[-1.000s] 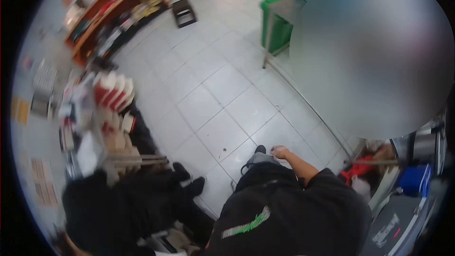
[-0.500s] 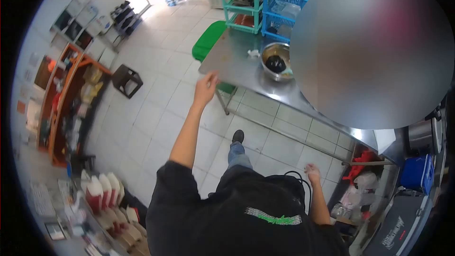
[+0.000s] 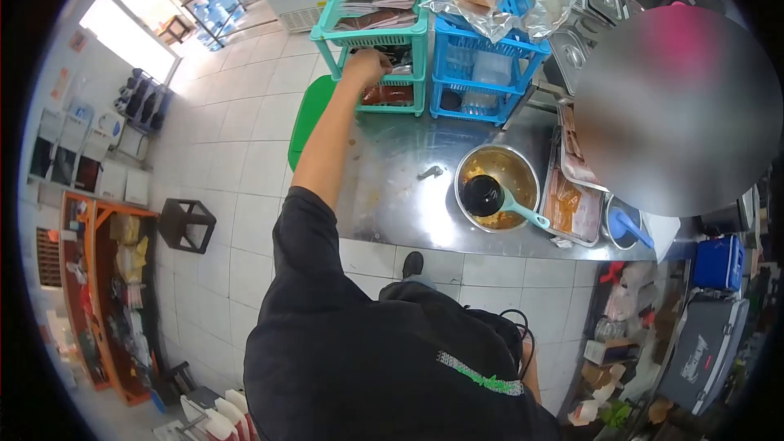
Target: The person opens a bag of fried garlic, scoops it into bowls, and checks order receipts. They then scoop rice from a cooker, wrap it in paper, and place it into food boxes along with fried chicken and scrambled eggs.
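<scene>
Green plastic rack (image 3: pixel 371 36) stands on steel worktop (image 3: pixel 392 188). Left grip (image 3: pixel 385 67) at rack's middle tier, fingers bent; cannot tell whether holding anything. Dark packets (image 3: pixel 401 55) in same tier, just beside fingertips. Right grip (image 3: pixel 528 349) beside black shirt (image 3: pixel 367 343), mostly hidden, state unclear.

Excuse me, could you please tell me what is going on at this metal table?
A person in a black shirt has their left hand at the middle tier of the green rack; whether it holds anything cannot be told. The right arm is low beside the body, its hand largely hidden. On the metal table, a metal bowl holds a dark round utensil with a turquoise handle, and a blue rack stands beside the green one.
</scene>
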### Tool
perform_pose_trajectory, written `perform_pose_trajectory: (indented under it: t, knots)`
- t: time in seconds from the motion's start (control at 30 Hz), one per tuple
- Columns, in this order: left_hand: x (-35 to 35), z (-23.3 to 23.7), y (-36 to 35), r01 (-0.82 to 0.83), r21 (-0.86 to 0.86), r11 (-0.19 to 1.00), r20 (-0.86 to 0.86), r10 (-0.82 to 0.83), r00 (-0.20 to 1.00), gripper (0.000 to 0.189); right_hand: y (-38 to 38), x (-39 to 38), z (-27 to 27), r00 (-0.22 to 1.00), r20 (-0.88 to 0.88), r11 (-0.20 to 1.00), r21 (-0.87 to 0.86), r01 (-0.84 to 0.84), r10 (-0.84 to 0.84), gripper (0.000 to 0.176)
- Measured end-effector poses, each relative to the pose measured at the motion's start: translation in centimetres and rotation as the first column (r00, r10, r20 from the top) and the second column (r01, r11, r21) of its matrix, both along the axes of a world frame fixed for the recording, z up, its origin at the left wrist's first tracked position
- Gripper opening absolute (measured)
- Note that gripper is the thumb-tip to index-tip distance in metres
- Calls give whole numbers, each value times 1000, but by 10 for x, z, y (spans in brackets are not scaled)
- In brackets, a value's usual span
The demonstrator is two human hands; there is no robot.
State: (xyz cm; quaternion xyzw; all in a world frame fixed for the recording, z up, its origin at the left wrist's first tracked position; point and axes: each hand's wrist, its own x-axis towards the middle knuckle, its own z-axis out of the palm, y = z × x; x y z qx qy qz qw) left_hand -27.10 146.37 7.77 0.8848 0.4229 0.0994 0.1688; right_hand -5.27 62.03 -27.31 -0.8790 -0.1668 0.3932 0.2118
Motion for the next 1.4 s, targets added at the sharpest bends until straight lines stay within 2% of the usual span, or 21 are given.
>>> perform_pose_trajectory:
  t: [0.07, 0.13, 0.2, 0.27, 0.33, 0.37, 0.5, 0.57, 0.6, 0.63, 0.67, 0.73, 0.83, 0.9, 0.97, 1.03, 1.13, 1.23, 1.27, 1.33, 1.4]
  knots:
    - [-1, 5, -8, -31, 2, 1000, 239, 30, 970, 17, -6, -1, -11, 998, 38, 997, -64, -39, 42, 32]
    - [-6, 8, -14, -38, 1, 999, 529, 31, 848, 16, 1, -8, -2, 995, 38, 984, -158, -88, 95, 32]
    - [-13, 6, -16, -110, -135, 985, 601, 169, 781, 27, 20, -11, 22, 989, 2, 950, -278, -144, 150, 34]
    - [-19, 5, -24, -180, -243, 953, 698, 300, 650, 34, 24, -17, 16, 999, 31, 984, -179, -12, 18, 36]
    - [-22, 9, -22, -186, -200, 962, 636, 272, 722, 37, 21, -29, 30, 993, 41, 989, -99, 111, -108, 39]
    - [-22, 10, -21, -186, -178, 966, 603, 257, 755, 39, 32, -26, 42, 1000, 5, 972, -232, -26, 28, 40]
    - [-19, -4, -1, -110, -235, 966, 733, 250, 632, 37, 82, -33, 108, 986, 151, 952, -305, -17, 66, 37]
    - [-19, 3, -8, -86, -297, 951, 785, 294, 545, 36, 91, -32, 114, 995, 103, 977, -208, 37, -16, 39]
    - [-19, -8, 3, -103, -265, 959, 761, 273, 589, 34, 92, -32, 117, 996, 75, 985, -161, 68, -57, 39]
    - [-21, -32, 22, -118, -233, 965, 732, 254, 632, 33, 67, -23, 70, 984, 18, 979, -101, 176, -175, 41]
    - [-21, -44, 34, -132, -198, 971, 702, 234, 672, 31, 68, -26, 74, 992, 61, 986, -112, 121, -115, 41]
    - [-20, -9, 2, -158, -60, 986, 565, 164, 808, 31, 73, -32, 90, 989, 145, 989, -144, 12, 9, 41]
    - [-19, 13, -14, -89, 24, 996, 365, 74, 928, 32, 59, -28, 70, 986, 122, 982, -163, -94, 115, 42]
    - [-17, 9, -8, -16, 30, 999, 235, 9, 972, 32, 22, -22, 18, 993, 69, 996, -24, -91, 93, 41]
    - [-16, -5, 12, 58, 32, 998, 97, -61, 993, 33, 15, -27, 17, 1000, 10, 995, 95, -17, 16, 40]
    - [-17, 0, 10, 75, 23, 997, 80, -76, 994, 35, 32, -42, 55, 992, -59, 975, 188, 122, -113, 38]
    - [-19, 17, -5, 104, -14, 994, 80, -102, 992, 37, 4, -34, 12, 998, 29, 995, 83, 51, -53, 35]
    - [-17, 18, -8, 94, -15, 995, 98, -92, 991, 38, 16, -39, 38, 999, 34, 999, 30, 20, -21, 36]
    - [-17, 17, -9, 83, -8, 997, 104, -82, 991, 38, 13, -38, 35, 998, 61, 997, 69, -26, 22, 36]
    - [-18, 17, -13, 22, -1, 1000, 248, -22, 968, 37, -5, -30, 6, 987, 121, 982, 145, -122, 105, 38]
    - [-19, 17, -15, -70, -55, 996, 381, 85, 921, 37, -33, -14, -45, 994, 83, 997, -26, -67, 69, 40]
